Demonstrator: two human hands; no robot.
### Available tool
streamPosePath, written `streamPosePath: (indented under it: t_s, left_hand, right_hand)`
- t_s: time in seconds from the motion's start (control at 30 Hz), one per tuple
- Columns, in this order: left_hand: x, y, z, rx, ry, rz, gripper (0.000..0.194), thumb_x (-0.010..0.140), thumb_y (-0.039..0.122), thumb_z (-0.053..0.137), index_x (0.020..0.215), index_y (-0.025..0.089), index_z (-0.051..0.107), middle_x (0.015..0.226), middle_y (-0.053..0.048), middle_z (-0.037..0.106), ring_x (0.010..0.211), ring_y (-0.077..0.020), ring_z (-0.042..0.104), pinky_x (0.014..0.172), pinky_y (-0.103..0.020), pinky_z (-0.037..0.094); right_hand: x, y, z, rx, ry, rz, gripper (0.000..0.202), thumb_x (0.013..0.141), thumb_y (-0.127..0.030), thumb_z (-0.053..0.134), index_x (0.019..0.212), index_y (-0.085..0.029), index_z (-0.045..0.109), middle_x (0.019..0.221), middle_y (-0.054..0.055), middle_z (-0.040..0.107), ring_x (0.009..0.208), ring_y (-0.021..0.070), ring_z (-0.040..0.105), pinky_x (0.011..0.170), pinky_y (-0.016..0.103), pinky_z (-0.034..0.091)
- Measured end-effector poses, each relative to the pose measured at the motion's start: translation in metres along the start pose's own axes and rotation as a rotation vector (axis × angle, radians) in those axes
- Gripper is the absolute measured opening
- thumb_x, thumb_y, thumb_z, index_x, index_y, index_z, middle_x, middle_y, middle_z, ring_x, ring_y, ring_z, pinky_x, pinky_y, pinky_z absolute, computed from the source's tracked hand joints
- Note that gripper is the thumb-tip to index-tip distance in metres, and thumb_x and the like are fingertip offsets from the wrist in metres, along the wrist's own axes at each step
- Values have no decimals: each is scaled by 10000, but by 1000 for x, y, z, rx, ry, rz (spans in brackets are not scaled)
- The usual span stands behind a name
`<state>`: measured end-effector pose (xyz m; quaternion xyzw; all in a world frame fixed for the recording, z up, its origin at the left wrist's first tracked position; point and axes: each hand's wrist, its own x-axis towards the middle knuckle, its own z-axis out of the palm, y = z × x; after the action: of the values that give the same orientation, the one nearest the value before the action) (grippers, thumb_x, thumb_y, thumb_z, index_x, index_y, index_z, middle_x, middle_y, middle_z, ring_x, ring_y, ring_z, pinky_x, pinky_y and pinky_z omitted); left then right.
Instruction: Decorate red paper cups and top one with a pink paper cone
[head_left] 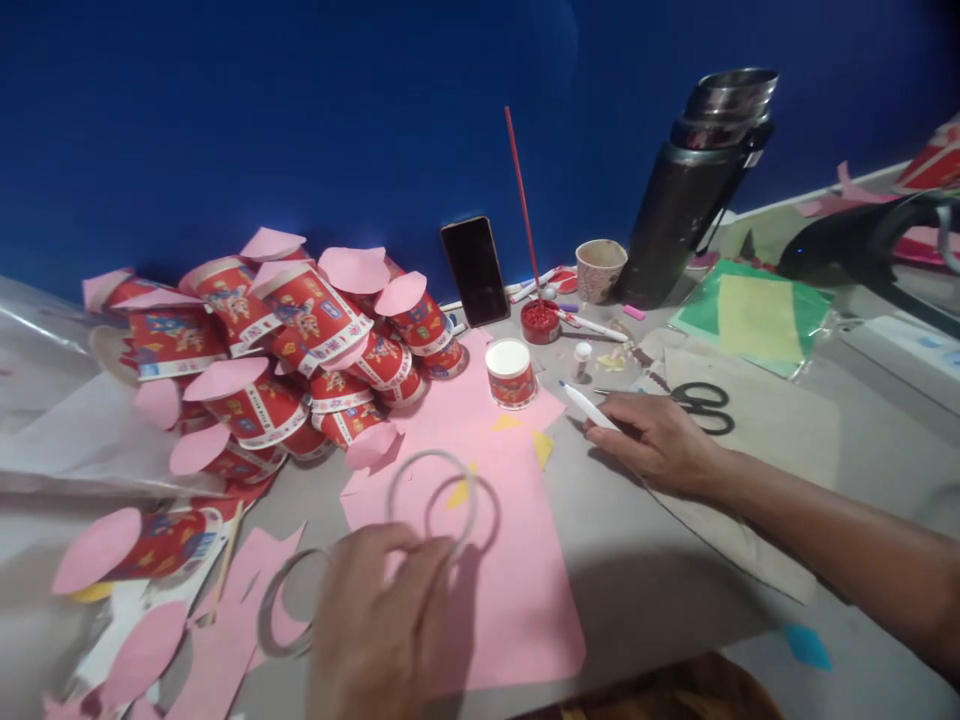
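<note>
My left hand (382,610), smeared by motion, pinches a thin pale ring (391,490) above a pink paper sheet (517,590); the ring's shadow falls on the sheet. My right hand (660,440) is closed round a white felt-tip pen (589,405), its blue tip pointing up and left. Black-handled scissors (701,400) lie just beyond the right hand, their blades partly hidden by it. A small red printed paper cup (511,375) with a white top stands at the pink paper's far end. A second, thicker grey ring (270,605) is left of my left hand.
Red paper cups (307,310) with pink paper pieces are heaped at the left. Against the blue wall lean a phone (476,270) and a tall black flask (682,200). A brown paper cup (600,270) and a red tin (540,322) stand between them. Green paper (697,300) lies right.
</note>
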<state>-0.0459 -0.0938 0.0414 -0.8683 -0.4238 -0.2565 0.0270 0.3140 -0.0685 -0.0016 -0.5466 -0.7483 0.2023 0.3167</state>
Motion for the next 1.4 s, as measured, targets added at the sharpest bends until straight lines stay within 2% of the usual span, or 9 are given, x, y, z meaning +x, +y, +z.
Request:
streamPosePath:
  t_s: [0.07, 0.13, 0.23, 0.33, 0.53, 0.83, 1.13, 1.23, 1.4]
  left_hand:
    - [22, 21, 16, -50, -87, 132, 217, 961, 99, 627, 1091, 233, 739, 978, -68, 646, 899, -219, 595, 755, -328, 492]
    - [38, 32, 33, -48, -102, 155, 241, 969, 49, 554, 1035, 196, 733, 936, -74, 642, 869, -224, 572, 716, -343, 482]
    - [45, 33, 52, -49, -112, 145, 193, 978, 65, 552, 980, 155, 723, 908, -86, 634, 845, -233, 545, 697, -372, 468]
    - [42, 26, 61, -56, -101, 124, 155, 985, 94, 581, 974, 159, 721, 913, -84, 620, 833, -226, 529, 672, -358, 458]
    - [35, 18, 66, -96, -89, 109, 184, 995, 113, 596, 1103, 199, 717, 945, -68, 622, 820, -206, 554, 658, -326, 471]
    - [24, 11, 69, -135, -139, 71, 283, 971, 115, 647, 1224, 231, 697, 1033, -82, 641, 868, -203, 617, 704, -331, 529]
    - [19, 1, 71, -134, -175, 87, 278, 988, 196, 630, 1220, 291, 750, 1013, -76, 661, 842, -191, 662, 672, -293, 560]
    - [18, -1, 72, -168, -204, 90, 306, 987, 199, 637, 1252, 311, 740, 987, -65, 656, 816, -182, 660, 658, -284, 562]
    - [17, 0, 73, -200, -181, 30, 272, 996, 189, 623, 1224, 285, 738, 1047, -74, 634, 873, -183, 676, 698, -289, 589]
  right_hand:
    - [-1, 0, 0, 4, -22, 5, 378, 1053, -436, 529, 793, -187, 643, 732, 26, 607, 656, 163, 528, 634, 297, 345]
    - [-1, 1, -1, 0, -25, -1, 375, 1052, -436, 529, 803, -185, 654, 749, 36, 622, 668, 169, 535, 646, 301, 348]
    - [-1, 3, -1, -4, -15, -15, 374, 1050, -433, 529, 793, -185, 641, 744, 32, 604, 675, 168, 535, 652, 296, 350]
    - [0, 3, -2, -8, -32, -17, 379, 1054, -434, 521, 791, -182, 628, 753, 31, 595, 679, 165, 540, 656, 291, 353]
    - [3, 0, -4, -13, -64, -26, 365, 1055, -418, 526, 787, -191, 626, 741, 35, 617, 665, 164, 546, 645, 290, 349]
    - [1, 6, -1, -44, -99, -35, 387, 1064, -454, 517, 793, -203, 632, 750, 42, 634, 688, 177, 569, 653, 301, 353]
    - [2, 7, 0, -28, -106, -2, 340, 1044, -413, 558, 788, -202, 636, 750, 31, 643, 687, 176, 554, 647, 296, 332]
    - [0, 9, 0, -9, -81, -47, 348, 1065, -435, 538, 834, -199, 649, 782, 44, 657, 696, 181, 543, 653, 301, 324]
    - [-3, 8, -4, 72, -77, -96, 333, 1085, -427, 525, 888, -192, 657, 796, 45, 659, 695, 175, 558, 652, 297, 333]
